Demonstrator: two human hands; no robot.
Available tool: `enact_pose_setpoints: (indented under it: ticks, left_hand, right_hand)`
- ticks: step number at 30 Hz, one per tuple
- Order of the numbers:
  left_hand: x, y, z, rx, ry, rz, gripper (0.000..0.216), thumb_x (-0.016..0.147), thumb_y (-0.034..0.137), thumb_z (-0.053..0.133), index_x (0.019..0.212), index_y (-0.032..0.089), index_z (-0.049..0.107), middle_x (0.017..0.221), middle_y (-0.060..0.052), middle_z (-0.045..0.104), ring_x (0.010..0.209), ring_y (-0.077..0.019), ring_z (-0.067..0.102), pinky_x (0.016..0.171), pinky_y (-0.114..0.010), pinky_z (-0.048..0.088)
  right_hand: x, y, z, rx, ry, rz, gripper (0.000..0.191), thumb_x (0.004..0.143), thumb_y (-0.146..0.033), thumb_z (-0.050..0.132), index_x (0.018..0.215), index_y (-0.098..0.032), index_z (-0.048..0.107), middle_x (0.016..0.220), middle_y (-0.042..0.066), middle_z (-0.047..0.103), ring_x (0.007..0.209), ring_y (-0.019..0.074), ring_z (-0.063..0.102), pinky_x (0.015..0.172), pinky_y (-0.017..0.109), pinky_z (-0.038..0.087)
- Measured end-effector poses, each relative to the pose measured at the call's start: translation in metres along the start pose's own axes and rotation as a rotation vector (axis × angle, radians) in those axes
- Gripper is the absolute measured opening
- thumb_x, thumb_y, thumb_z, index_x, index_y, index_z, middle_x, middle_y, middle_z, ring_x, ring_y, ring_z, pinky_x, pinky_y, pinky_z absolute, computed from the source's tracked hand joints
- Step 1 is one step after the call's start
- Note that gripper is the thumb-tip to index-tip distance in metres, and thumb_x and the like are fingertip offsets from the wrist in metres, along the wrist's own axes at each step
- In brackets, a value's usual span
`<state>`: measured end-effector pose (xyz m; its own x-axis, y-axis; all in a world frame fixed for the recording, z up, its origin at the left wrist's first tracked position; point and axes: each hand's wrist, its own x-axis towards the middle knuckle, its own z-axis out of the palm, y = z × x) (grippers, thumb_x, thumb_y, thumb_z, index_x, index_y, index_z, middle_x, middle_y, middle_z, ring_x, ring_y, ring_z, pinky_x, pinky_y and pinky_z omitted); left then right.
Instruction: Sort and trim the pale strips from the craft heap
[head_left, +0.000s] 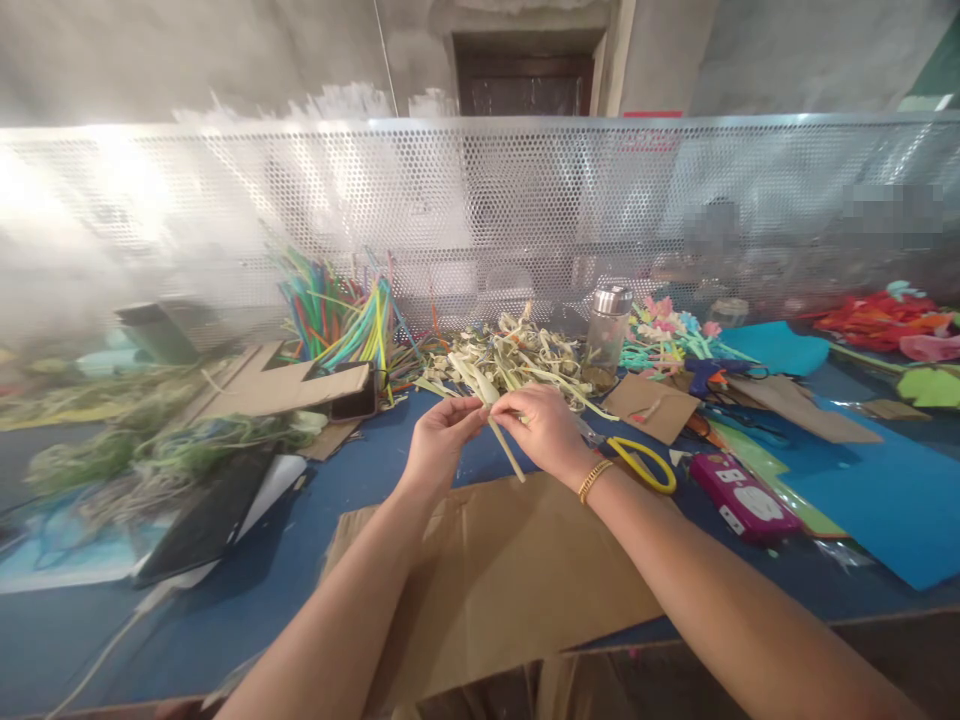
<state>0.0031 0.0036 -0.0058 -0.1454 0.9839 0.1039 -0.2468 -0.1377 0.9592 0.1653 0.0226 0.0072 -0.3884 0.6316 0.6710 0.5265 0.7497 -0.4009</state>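
Forearms extended forward, converging; left hand and right hand, close together, both pinch pale strip between them. Strip pile just beyond hands; cardboard sheet nearer body.

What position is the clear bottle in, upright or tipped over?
Upright: the clear bottle stands with its silver lid at the top.

At the centre of the frame are one left hand and one right hand, two in all, plus one bracelet. Right of centre come one bottle, one yellow handle loop and one purple case. One large cardboard sheet fills the lower centre; one door shows at upper centre.
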Motion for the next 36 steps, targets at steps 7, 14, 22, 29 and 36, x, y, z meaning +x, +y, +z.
enact_pose_setpoints:
  ticks: [7, 14, 22, 29, 36]
  left_hand:
    - [-0.001, 0.004, 0.001, -0.183, 0.008, -0.100, 0.034, 0.051, 0.023, 0.087, 0.078, 0.013, 0.069, 0.072, 0.000, 0.065, 0.060, -0.0066, 0.058, 0.064, -0.021, 0.048]
    - [-0.003, 0.002, 0.004, -0.149, 0.035, -0.005, 0.034, 0.054, 0.026, 0.086, 0.081, 0.014, 0.069, 0.074, -0.002, 0.067, 0.065, -0.0102, 0.061, 0.069, -0.025, 0.050]
    - [-0.001, 0.005, 0.000, 0.182, -0.052, 0.236, 0.028, 0.060, 0.027, 0.082, 0.083, 0.017, 0.069, 0.077, -0.003, 0.071, 0.072, -0.0156, 0.065, 0.071, -0.027, 0.050]
    - [0.001, 0.010, -0.011, 0.441, -0.155, 0.364, 0.022, 0.067, 0.025, 0.075, 0.087, 0.018, 0.068, 0.083, -0.005, 0.072, 0.073, -0.0179, 0.066, 0.070, -0.029, 0.051]
    - [-0.003, 0.013, -0.008, 0.425, -0.143, 0.342, 0.039, 0.068, 0.025, 0.076, 0.102, 0.019, 0.059, 0.075, -0.002, 0.069, 0.065, -0.0145, 0.063, 0.061, -0.025, 0.048]
  right_hand:
    - [0.004, -0.001, -0.011, -0.218, -0.091, -0.227, 0.015, 0.091, -0.027, 0.057, 0.093, -0.025, 0.072, 0.091, 0.002, 0.073, 0.087, 0.0187, 0.056, 0.083, 0.035, 0.033]
    - [-0.001, -0.008, -0.003, -0.178, 0.017, -0.054, 0.024, 0.093, -0.034, 0.053, 0.081, -0.024, 0.071, 0.085, 0.001, 0.072, 0.085, 0.0173, 0.058, 0.087, 0.037, 0.030]
    - [-0.003, 0.005, 0.016, 0.348, 0.040, 0.336, 0.017, 0.083, -0.033, 0.063, 0.074, -0.020, 0.068, 0.074, 0.002, 0.071, 0.069, 0.0165, 0.064, 0.068, 0.029, 0.045]
    - [-0.002, -0.005, -0.005, -0.186, 0.204, 0.185, 0.042, 0.070, -0.053, 0.074, 0.097, -0.021, 0.068, 0.108, 0.009, 0.066, 0.107, 0.0276, 0.054, 0.091, 0.040, 0.034]
    - [0.001, 0.007, 0.003, 0.079, 0.026, 0.211, 0.016, 0.075, -0.038, 0.074, 0.074, -0.022, 0.072, 0.080, 0.003, 0.071, 0.083, 0.0201, 0.061, 0.084, 0.035, 0.037]
